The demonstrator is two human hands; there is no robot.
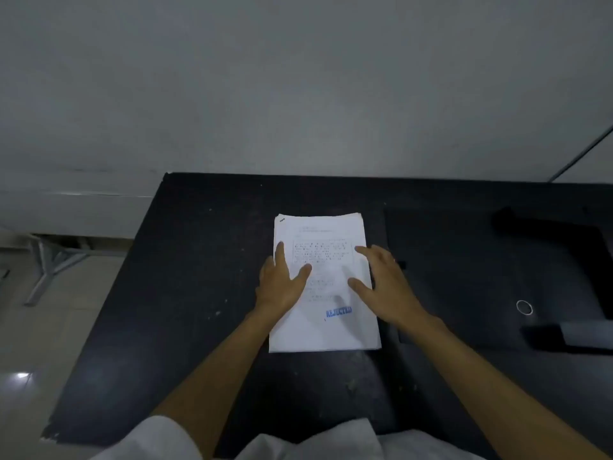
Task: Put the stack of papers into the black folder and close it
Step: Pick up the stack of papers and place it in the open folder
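Note:
A stack of white papers [326, 330] lies in the middle of a black table [159, 293], its top sheet printed with text and a blue "REJECTED" stamp. My left hand [282, 283] rests flat on the stack's left edge with fingers apart. Over the right edge is my right hand [384, 283], also spread, holding nothing. The black folder [464, 277] lies flat on the table just right of the papers, hard to tell apart from the dark surface.
A small ring-shaped band [524, 307] lies on the folder's right part. A dark object [544, 227] and a grey block [587, 333] sit at the far right. A grey wall stands behind the table; tiled floor and a metal frame [49, 263] are at left.

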